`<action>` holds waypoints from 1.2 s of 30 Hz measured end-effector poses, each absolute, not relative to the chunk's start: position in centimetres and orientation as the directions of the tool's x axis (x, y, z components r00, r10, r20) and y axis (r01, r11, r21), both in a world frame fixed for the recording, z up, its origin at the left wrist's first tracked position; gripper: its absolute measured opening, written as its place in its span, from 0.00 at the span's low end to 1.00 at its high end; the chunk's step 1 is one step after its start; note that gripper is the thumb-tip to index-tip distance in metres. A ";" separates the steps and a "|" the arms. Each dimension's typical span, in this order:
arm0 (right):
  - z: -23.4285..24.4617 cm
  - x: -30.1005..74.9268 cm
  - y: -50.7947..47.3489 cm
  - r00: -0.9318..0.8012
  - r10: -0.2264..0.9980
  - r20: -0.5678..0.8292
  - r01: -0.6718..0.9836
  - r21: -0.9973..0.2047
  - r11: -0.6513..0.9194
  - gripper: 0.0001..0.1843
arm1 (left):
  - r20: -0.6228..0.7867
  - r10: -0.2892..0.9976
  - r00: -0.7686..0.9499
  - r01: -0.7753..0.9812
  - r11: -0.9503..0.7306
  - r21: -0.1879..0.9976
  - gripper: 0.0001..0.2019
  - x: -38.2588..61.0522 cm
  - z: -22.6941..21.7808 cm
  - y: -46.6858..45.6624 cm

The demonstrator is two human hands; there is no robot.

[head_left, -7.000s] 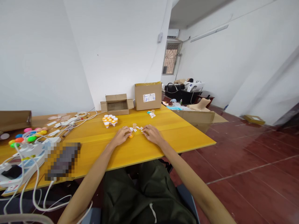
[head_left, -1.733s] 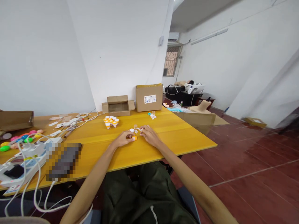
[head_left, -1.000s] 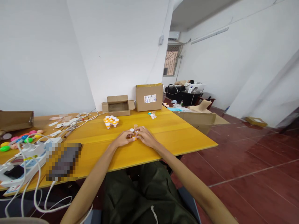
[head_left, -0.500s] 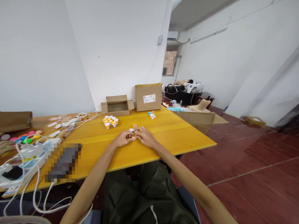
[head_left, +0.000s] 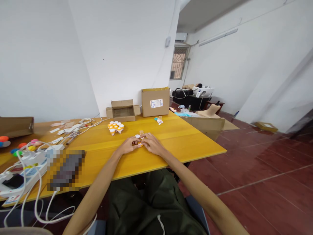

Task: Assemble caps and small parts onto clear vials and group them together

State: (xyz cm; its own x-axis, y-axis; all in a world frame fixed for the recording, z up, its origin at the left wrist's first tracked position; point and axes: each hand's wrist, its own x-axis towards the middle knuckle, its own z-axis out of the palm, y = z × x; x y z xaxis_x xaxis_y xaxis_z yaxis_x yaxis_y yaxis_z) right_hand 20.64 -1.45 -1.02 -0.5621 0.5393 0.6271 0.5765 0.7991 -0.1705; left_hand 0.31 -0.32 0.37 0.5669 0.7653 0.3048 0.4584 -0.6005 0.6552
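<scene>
Orange and probably plastic, the small piece (head_left: 140, 144) sits low at the surface (head_left: 181, 140), between the fingertips of the left hand (head_left: 128, 145) and those of the right hand (head_left: 153, 144). The left thumb and forefinger curl in and appear to pinch it from its left and near sides. The right fingers are bent and bunched, their tips meeting it from the other side; whether they also grip some tiny part cannot be told, since they hide their own tips. Just beyond the left fingertips lies a white piece (head_left: 137, 136), and past the right ones a clear cup (head_left: 141, 132). Farther out, ahead and to the left of the left fingers, a cluster of orange-and-white pots (head_left: 115, 126) stands packed together; ahead and to the right of the right fingers are some loose parts (head_left: 159, 121), near a carton (head_left: 155, 102). By its look, the piece should be light and stiff, smooth enough to skid if pushed from one side only, with little risk of bending. Its rim seems the best hold: thumb and forefinger on opposite edges, pressing lightly, so that the top stays free for the other fingers.
</scene>
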 end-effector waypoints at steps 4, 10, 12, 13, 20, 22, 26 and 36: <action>-0.9 20.6 -1.3 -0.550 0.544 0.634 0.571 -0.190 0.799 0.10 | 0.304 0.764 0.568 0.460 -0.602 0.653 0.16 0.4 0.5 -0.4; -0.9 20.3 -1.0 -0.567 0.541 0.621 0.562 -0.188 0.805 0.08 | 0.302 0.764 0.570 0.466 -0.604 0.647 0.15 0.4 0.6 -0.5; -0.9 20.2 -0.9 -0.575 0.540 0.615 0.558 -0.188 0.808 0.08 | 0.296 0.766 0.571 0.471 -0.600 0.647 0.16 0.4 0.6 -0.5; -0.9 20.1 -0.8 -0.579 0.539 0.612 0.555 -0.189 0.810 0.08 | 0.292 0.766 0.573 0.471 -0.599 0.648 0.16 0.4 0.6 -0.5; -1.0 19.9 -0.5 -0.583 0.547 0.600 0.557 -0.195 0.807 0.07 | 0.299 0.765 0.571 0.459 -0.599 0.656 0.14 0.3 0.4 -0.5; -1.0 19.9 -0.6 -0.586 0.543 0.602 0.553 -0.194 0.810 0.07 | 0.299 0.767 0.568 0.461 -0.597 0.656 0.14 0.3 0.4 -0.5; -0.9 20.0 -0.7 -0.589 0.533 0.607 0.546 -0.187 0.817 0.07 | 0.305 0.765 0.568 0.464 -0.603 0.648 0.13 0.3 0.5 -0.4; -0.9 20.0 -0.8 -0.576 0.529 0.624 0.561 -0.169 0.810 0.05 | 0.311 0.760 0.571 0.450 -0.607 0.655 0.07 0.3 0.3 -0.3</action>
